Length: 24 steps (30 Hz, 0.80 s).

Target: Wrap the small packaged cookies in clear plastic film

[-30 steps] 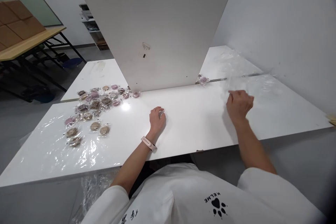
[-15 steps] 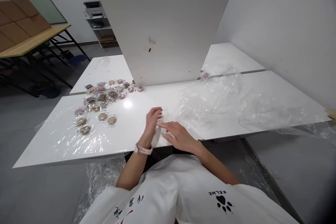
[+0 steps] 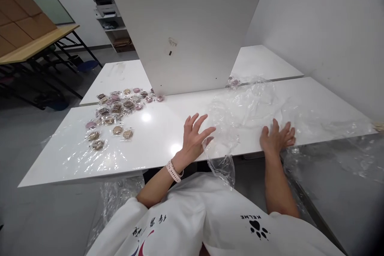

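Observation:
My left hand, with a pink band on its wrist, is raised over the front part of the white table, fingers spread. It is beside the left end of a crumpled clear plastic sheet, and a flap of that plastic hangs over the front edge near its palm. Farther right, my right hand lies with fingers apart on or just above the same plastic near the table edge. Wrapped round cookies, brown, tan and pink, are grouped on the left of the table.
A tall white panel stands at the back of the white table. More wrapped pieces lie by its right corner. Plastic film hangs below the front edge at both sides. Cardboard boxes stand on a wooden table at far left.
My hands were close together at the middle front and have moved apart. The right hand went far right over the plastic; the left shifted slightly right. A flap of plastic now hangs between them.

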Motion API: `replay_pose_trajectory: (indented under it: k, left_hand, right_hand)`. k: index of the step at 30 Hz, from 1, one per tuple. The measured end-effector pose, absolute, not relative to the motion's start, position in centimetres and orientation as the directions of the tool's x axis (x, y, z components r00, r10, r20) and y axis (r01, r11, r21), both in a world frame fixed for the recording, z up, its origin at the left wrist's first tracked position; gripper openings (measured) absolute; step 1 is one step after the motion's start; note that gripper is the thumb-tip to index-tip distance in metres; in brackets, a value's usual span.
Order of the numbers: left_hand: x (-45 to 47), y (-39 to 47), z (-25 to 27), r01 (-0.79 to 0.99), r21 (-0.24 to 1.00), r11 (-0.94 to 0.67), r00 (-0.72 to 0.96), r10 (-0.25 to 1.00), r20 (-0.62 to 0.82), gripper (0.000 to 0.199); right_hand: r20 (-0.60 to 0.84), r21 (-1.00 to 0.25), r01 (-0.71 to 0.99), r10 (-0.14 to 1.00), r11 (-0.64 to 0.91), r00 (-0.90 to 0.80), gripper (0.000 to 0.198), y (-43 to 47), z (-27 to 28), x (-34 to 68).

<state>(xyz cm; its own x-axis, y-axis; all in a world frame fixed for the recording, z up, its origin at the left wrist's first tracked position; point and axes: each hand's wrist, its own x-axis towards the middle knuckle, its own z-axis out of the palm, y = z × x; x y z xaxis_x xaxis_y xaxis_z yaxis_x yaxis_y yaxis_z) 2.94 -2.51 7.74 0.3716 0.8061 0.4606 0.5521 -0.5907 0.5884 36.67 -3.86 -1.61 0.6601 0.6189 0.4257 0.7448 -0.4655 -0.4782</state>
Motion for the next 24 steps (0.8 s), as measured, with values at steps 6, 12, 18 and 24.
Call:
replay_pose_trajectory:
  k: [6, 12, 18, 24]
  left_hand:
    - [0.2, 0.2, 8.3, -0.072, 0.995, -0.068, -0.210, 0.976, 0.052, 0.029]
    - [-6.5, -0.6, 4.8, -0.611, 0.750, 0.254, -0.428, 0.691, -0.583, 0.020]
    - [-9.2, -2.6, 3.8, -0.514, 0.839, 0.179, -0.544, 0.688, -0.480, 0.018]
    - [-9.5, -2.2, 4.7, -0.490, 0.861, 0.138, -0.492, 0.771, -0.404, 0.036]
  right_hand:
    - [0.173, -0.496, 0.645, 0.662, -0.581, 0.729, 0.055, -0.4, -2.0, 46.3]
    - [0.179, -0.573, 0.765, 0.865, -0.295, 0.468, 0.050, 9.3, 1.8, 50.4]
    - [0.597, -0.443, 0.896, 0.737, -0.027, 0.317, 0.051, 13.6, 8.7, 46.1]
    - [0.354, -0.325, 0.856, 0.891, 0.402, -0.284, 0.052, 7.1, 4.9, 31.0]
